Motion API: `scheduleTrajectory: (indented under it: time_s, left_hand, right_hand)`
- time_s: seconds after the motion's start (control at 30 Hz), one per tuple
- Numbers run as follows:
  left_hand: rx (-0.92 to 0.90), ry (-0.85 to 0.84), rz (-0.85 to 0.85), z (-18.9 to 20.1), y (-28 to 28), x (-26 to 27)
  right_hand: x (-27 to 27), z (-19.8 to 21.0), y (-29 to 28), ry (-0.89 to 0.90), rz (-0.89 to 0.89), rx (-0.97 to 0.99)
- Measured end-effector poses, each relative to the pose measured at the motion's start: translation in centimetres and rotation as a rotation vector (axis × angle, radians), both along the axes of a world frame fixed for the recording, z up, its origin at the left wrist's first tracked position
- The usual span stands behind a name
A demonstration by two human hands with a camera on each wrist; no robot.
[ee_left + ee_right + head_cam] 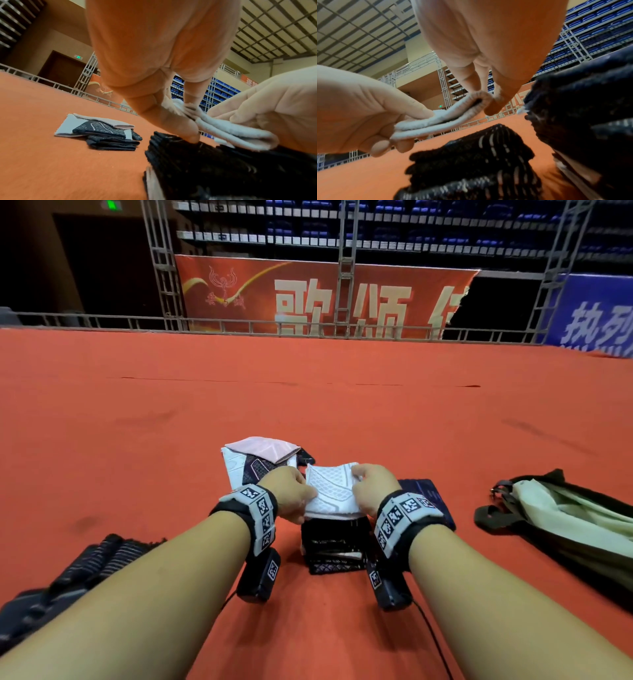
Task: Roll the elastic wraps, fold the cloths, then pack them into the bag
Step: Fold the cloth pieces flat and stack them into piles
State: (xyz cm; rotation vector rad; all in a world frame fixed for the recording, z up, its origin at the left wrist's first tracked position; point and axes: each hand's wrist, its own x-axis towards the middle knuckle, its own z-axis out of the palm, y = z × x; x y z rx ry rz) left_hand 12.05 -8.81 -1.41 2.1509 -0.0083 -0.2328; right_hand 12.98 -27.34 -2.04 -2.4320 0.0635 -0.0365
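Observation:
A white folded cloth (331,491) with a woven pattern is held just above a stack of dark folded cloths (334,549) on the orange floor. My left hand (297,497) pinches its left edge and my right hand (360,485) pinches its right edge. The left wrist view shows my left hand (188,109) gripping the white cloth (231,131) over the dark stack (223,169). Seen from the right wrist, my right hand (488,102) pinches the doubled white cloth (436,121) at its fold. An olive bag (565,525) with a pale lining lies open at the right.
A pile of folded white, pink and dark cloths (260,460) lies just beyond my left hand. A dark blue cloth (428,491) sits under my right wrist. Dark striped wraps (68,577) lie at the near left. A metal railing (308,326) bounds the orange floor (308,398) far ahead.

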Motion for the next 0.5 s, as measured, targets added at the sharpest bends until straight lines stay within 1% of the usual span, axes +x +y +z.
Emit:
scheduleTrajectory:
  time_s: [0.07,0.13,0.17,0.23,0.27,0.3,0.37,0.43,0.5]
  left_hand:
    - [0.108,0.014,-0.048,-0.7,0.2,0.4]
    - [0.217,0.015,-0.078,-1.4,0.2,0.8]
    - [0.298,-0.016,-0.079,-1.7,0.2,0.9]
    - [0.5,-0.155,-0.047,-2.4,0.1,1.5]
    - [0.549,-0.218,-0.024,-2.9,-0.1,1.9]
    - [0.559,-0.262,-0.014,-3.2,-0.3,2.2]
    - [0.555,-0.307,-0.055,-4.2,-1.0,2.9]
    - [0.573,-0.319,-0.125,-5.1,-1.8,3.5]
    - [0.636,-0.29,-0.174,-6.4,-2.5,4.2]
  right_hand:
    - [0.4,-0.5,0.5,0.04,0.029,-0.103]
    - [0.7,-1.1,0.8,0.062,0.031,-0.146]
    - [0.8,-1.3,0.9,0.073,0.024,-0.148]
    - [1.2,-1.8,1.1,0.07,0.013,-0.145]
    - [1.4,-2.0,1.2,0.062,0.009,-0.146]
    - [1.6,-2.1,1.3,0.048,0.007,-0.152]
    - [1.8,-2.4,1.6,0.004,0.018,-0.167]
    - [2.1,-2.6,2.0,-0.031,0.067,-0.181]
    - [2.3,-3.1,2.6,-0.022,0.135,-0.191]
